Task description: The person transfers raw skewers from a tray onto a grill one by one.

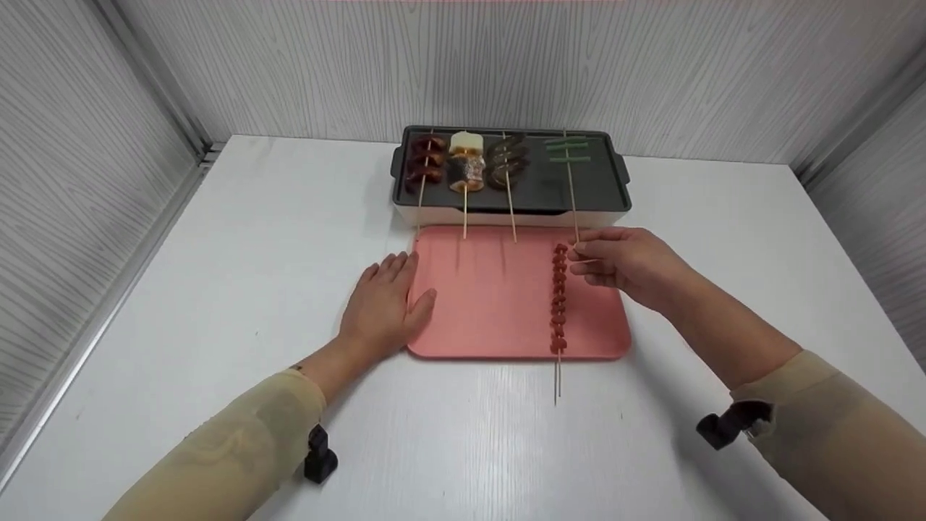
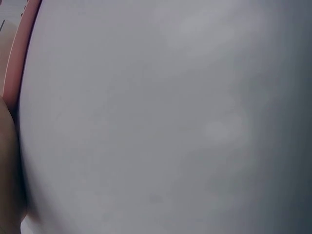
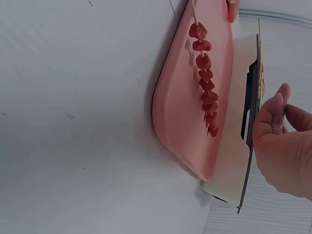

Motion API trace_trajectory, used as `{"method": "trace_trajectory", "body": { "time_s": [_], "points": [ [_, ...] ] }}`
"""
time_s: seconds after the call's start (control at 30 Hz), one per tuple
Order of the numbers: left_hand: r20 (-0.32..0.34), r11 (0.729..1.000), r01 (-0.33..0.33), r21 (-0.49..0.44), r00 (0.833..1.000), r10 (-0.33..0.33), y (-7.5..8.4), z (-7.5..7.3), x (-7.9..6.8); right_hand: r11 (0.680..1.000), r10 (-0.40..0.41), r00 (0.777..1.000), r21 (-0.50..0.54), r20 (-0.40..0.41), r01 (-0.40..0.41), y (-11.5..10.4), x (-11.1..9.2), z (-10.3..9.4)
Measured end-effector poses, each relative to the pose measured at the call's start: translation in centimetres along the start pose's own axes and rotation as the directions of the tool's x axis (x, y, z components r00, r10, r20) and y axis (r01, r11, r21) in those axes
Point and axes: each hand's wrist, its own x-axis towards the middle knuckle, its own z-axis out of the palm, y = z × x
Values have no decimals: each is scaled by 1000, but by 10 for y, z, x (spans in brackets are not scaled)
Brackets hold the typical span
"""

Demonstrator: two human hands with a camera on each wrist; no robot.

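Thumb and fingers of my right hand pinch the lower end of a wooden skewer with short green vegetable pieces. Its green end lies over the right part of a dark grill plate. My left hand rests with fingers extended at the left edge of a pink tray, its thumb over the rim. A skewer of small red chunks lies on the tray's right side, its stick past the front edge. The right wrist view shows the pinching right hand beside the grill.
On the grill plate's left lie a skewer of glossy dark-red pieces, one of thick pale and browned chunks, and one of dark greenish slices. Their sticks overhang the tray. White wood-grain panels enclose the white table.
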Motion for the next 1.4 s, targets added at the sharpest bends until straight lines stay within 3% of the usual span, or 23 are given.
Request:
{"method": "trace_trajectory", "body": {
  "time_s": [0.47,0.77,1.0,1.4],
  "points": [
    [13,1000,5,9,1000,-5,-1,0,0,998,42,999,46,-23,-41,3,28,0],
    [10,1000,5,2,1000,-5,-1,1,0,999,29,1000,28,3,-29,10,29,3],
    [8,1000,10,2,1000,-10,-2,1,-1,997,64,998,-40,18,-63,15,9,4],
    [12,1000,5,1,1000,-5,-1,1,-1,979,108,991,-180,74,-93,42,-60,5]
  ]
}}
